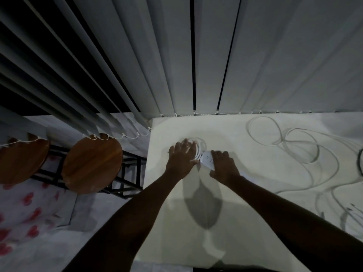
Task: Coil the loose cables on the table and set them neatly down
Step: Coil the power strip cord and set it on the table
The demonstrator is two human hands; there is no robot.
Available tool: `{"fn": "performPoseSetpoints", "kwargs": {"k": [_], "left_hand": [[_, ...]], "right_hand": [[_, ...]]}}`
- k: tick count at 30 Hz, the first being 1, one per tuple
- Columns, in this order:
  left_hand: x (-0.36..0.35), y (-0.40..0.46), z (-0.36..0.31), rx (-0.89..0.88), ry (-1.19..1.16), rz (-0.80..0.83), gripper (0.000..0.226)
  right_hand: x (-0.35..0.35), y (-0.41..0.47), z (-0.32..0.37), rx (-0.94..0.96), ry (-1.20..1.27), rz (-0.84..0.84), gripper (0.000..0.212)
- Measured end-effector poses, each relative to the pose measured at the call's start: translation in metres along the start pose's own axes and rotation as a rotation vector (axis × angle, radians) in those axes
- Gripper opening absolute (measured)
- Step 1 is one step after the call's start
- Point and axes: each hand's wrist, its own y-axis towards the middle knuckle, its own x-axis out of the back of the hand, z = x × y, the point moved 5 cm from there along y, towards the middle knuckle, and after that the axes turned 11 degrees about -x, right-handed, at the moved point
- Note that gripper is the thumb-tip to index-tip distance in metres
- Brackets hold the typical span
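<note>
Near the white table's [176,222] far left corner, the left hand [181,157] lies flat, fingers straight, on a coiled white cable [200,146]. Beside it, the right hand [224,166] curls around the white adapter [207,161]. Loose cables [294,146] sprawl rightward.

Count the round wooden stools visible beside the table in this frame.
2. One wooden stool stands just left of the table, fully visible. The other stool is at the frame's left edge, partly cut off and overlapped by the blinds. Others may be hidden.
</note>
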Motion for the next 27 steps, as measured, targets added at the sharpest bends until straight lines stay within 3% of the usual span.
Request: {"fn": "performPoseSetpoints", "kwargs": {"k": [5,14,21,27], "left_hand": [[-0.003,0.011,0.041,0.093,-0.092,-0.017,0.076],[0.000,0.059,0.077,0.243,-0.086,-0.090,0.068],[0.007,0.082,0.095,0.198,-0.107,-0.090,0.066],[0.007,0.069,0.075,0.130,-0.094,-0.115,0.065]], "right_hand": [[0.029,0.071,0.022,0.149,-0.100,0.003,0.071],[0.058,0.144,0.048,0.297,0.006,-0.162,0.055],[0.059,0.158,0.046,0.287,0.032,-0.240,0.057],[0.056,0.129,0.029,0.211,0.211,-0.325,0.048]]}}
